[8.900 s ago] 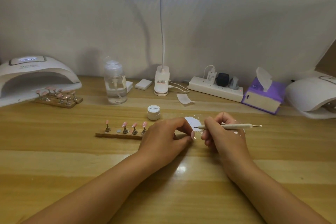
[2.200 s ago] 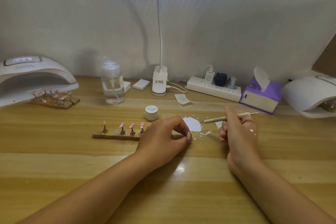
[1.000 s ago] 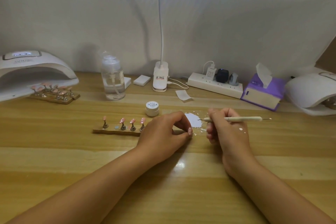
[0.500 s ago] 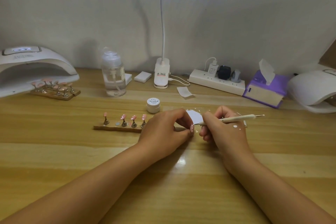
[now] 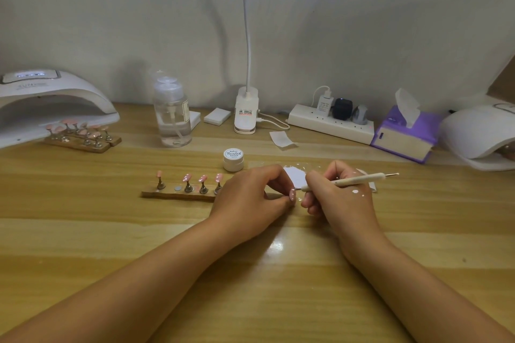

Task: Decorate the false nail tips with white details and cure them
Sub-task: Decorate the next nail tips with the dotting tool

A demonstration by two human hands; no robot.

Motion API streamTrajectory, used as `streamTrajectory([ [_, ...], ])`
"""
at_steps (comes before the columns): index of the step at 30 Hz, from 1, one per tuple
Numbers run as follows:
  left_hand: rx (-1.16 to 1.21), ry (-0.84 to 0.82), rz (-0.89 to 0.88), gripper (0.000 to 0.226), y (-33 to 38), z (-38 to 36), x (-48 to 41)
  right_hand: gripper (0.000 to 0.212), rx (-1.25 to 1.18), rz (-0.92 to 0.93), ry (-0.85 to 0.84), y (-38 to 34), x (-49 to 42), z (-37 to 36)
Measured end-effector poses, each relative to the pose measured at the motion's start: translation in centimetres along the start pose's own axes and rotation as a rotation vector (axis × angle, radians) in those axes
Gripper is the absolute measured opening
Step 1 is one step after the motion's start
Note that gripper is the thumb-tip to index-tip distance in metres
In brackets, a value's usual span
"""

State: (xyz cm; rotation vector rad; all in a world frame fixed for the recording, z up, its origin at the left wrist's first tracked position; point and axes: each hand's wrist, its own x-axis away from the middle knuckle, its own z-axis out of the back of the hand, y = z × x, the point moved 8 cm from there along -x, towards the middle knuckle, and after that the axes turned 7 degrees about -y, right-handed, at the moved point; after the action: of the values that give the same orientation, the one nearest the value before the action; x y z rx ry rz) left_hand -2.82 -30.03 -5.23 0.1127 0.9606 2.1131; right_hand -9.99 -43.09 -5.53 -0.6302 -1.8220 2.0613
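Hands meet near the middle of the frame, low over the wooden table (image 5: 83, 231). The left hand (image 5: 250, 198) has its fingers curled and pinches one pink nail tip (image 5: 292, 194) between thumb and forefinger, close to the table surface. The right hand (image 5: 340, 198) grips a thin white dotting pen (image 5: 356, 179) like a pencil. The front point of the pen is at the nail tip, but I cannot tell if it touches. Small white spots sit on the back of the right hand.

Just behind the hands, a patch of white paint (image 5: 295, 178) lies on the table, and a small white jar (image 5: 233, 159) stands near it on the left. Left of the left hand, a wooden strip (image 5: 172, 194) carries four more pink tips on small metal stands (image 5: 187, 177).

At the upper left, a white curing lamp (image 5: 50, 103) stands with more strips of pink tips (image 5: 83, 136) at its opening. Along the wall, from left to right, are a clear pump bottle (image 5: 172, 114), a desk lamp base (image 5: 246, 111), a power strip (image 5: 331, 122) and a purple tissue box (image 5: 404, 133). At the right edge a second white lamp (image 5: 479, 133) stands.
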Motion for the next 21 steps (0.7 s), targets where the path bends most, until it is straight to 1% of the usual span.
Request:
streamTrajectory([
  [4, 0.007, 0.003, -0.014, 0.015, 0.15, 0.05, 0.06, 0.022, -0.050, 0.000, 0.018, 0.03, 0.04, 0.20],
  [8, 0.000, 0.004, 0.000, 0.013, 0.02, 0.03, 0.01, 0.022, -0.032, 0.001, 0.006, 0.02, 0.02, 0.05],
  [13, 0.005, 0.006, 0.001, 0.016, 0.01, 0.05, 0.02, 0.024, -0.011, 0.007, -0.001, -0.03, 0.04, 0.02],
  [18, 0.015, 0.011, 0.004, 0.015, -0.03, 0.05, 0.02, 0.028, -0.113, 0.004, 0.052, -0.17, 0.18, 0.53],
  [21, 0.022, 0.007, 0.009, 0.013, -0.10, 0.03, 0.02, 0.029, -0.133, 0.008, 0.063, -0.33, 0.29, 0.72],
])
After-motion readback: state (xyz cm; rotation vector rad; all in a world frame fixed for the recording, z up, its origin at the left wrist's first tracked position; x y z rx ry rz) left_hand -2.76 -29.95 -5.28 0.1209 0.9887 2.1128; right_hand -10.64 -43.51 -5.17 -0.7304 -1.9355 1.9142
